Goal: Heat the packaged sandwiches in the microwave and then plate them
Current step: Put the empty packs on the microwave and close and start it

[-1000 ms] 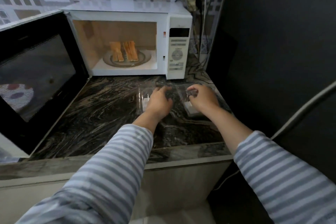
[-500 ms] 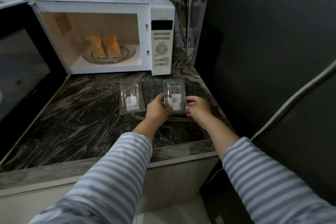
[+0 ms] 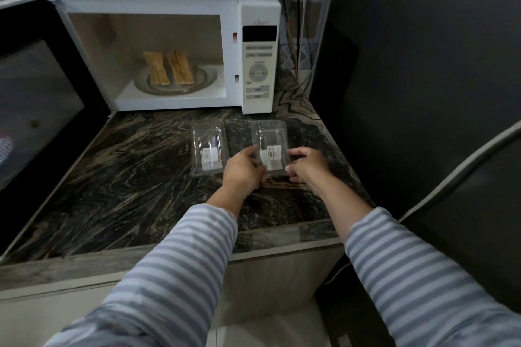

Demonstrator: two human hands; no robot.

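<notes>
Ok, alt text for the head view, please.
Both hands, left hand and right hand, hold an empty clear package on a dark marble counter; a second package lies beside it. Behind, two sandwiches stand in the open microwave.

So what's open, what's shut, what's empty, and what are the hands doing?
Microwave: door open, display dark.
Microwave door: swung wide to the left.
Sandwiches: unwrapped, lying on the turntable plate inside.
Left plastic package: empty, lying on the counter, untouched.
Right plastic package: empty, gripped from both sides.
Left hand: gripping the right package.
Right hand: gripping it too.
</notes>
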